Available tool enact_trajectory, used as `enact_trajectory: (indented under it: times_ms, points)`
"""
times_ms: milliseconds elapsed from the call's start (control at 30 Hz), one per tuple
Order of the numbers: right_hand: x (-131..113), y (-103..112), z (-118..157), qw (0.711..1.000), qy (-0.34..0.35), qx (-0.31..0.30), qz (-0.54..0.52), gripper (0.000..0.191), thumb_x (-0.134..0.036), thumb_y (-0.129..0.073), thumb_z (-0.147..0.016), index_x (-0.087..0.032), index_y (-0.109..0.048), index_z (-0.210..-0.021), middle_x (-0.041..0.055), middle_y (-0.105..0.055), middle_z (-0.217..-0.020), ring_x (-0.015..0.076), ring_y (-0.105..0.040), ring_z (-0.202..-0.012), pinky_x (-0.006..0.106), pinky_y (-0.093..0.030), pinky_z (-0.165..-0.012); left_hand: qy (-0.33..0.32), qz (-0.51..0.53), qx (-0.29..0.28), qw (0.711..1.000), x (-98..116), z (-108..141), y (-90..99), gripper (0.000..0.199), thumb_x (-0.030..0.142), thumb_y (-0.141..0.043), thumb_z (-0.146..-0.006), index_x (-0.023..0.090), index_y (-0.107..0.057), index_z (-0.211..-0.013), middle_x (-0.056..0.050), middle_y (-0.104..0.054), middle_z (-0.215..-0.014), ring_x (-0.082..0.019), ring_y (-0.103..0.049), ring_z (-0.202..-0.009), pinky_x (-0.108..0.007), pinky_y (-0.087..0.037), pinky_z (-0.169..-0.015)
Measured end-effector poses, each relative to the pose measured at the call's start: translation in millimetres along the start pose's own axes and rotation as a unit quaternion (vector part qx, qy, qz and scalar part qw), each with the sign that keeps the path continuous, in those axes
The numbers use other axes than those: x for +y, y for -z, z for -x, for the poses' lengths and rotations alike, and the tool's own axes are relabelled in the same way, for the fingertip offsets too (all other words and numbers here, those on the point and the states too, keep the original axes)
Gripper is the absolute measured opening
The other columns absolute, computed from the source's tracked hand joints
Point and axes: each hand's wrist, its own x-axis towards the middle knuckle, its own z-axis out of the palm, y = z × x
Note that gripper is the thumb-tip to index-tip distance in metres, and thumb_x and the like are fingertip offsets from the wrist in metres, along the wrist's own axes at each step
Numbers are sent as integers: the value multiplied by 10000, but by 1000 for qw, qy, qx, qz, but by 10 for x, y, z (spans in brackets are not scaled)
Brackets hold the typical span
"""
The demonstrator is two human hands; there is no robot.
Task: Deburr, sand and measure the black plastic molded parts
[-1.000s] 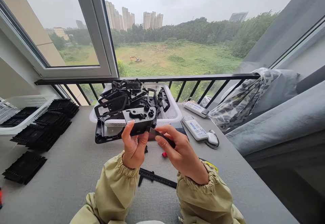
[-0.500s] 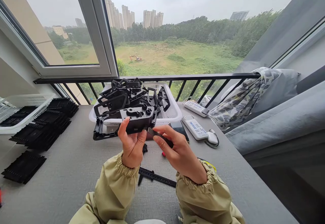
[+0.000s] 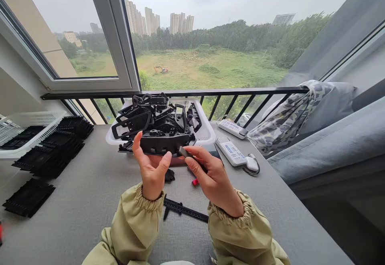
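Note:
My left hand (image 3: 153,172) grips a black plastic housing part (image 3: 165,144) from below, thumb along its near edge and index finger raised at its left. The part's long side wall faces me, in front of the basket. Pinched between the thumb and fingers of my right hand (image 3: 212,177) is a dark, narrow bar-like tool (image 3: 192,158); its blunt end is close to the part's lower right edge. Whether the two touch, I cannot tell. Below the hands a black vernier caliper (image 3: 186,210) lies on the table, partly covered by my right sleeve.
A white basket (image 3: 207,130) heaped with black plastic parts stands by the railing. Stacks of flat black panels (image 3: 49,152) and another white basket (image 3: 57,116) are at left. White labelled devices (image 3: 231,151) lie at right. A small black piece (image 3: 169,176) and red object (image 3: 195,182) sit near my hands.
The housing part has been tilted, so its side wall now faces me rather than its detailed top. My left hand has shifted slightly left; the tool stays in my right hand.

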Motion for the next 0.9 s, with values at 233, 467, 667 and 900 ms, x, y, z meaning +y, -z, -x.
enact_trajectory:
  times_ms: [233, 467, 667, 900]
  points:
    - [18, -36, 3, 1000, 5, -8, -3, 218, -301, -525, -918, -192, -619, -1081, 81, -711, -986, 198, -683, -884, 319, -542, -772, 86, -4, -36, 996, 17, -1, 7, 604, 266, -705, -777, 338, -402, -1295, 19, -642, -877, -110, -633, -685, -237, -538, -661]
    - [49, -38, 0, 1000, 18, -11, 22, 232, -294, -538, -905, -189, -647, -1080, 94, -714, -1024, 211, -677, -915, 345, -544, -817, 120, 25, -30, 992, 5, 14, 2, 414, 265, -716, -761, 294, -491, -1108, 36, -609, -853, -91, -626, -692, -196, -525, -630]
    - [28, -31, -24, 999, 12, 6, 48, 211, -258, -525, -907, -207, -605, -1095, 52, -718, -936, 180, -682, -860, 286, -540, -758, 81, -33, 42, 995, -55, 13, 15, 210, 305, -656, -810, 251, -496, -936, 47, -516, -820, -58, -551, -623, -164, -488, -576]
    - [8, -49, -10, 993, 59, -3, 101, 159, -237, -548, -895, -207, -618, -1035, 53, -707, -957, 173, -672, -865, 274, -540, -753, -20, -164, -13, 986, -54, 22, 38, 144, 315, -565, -879, 238, -524, -994, 6, -528, -900, -82, -531, -685, -204, -464, -638]
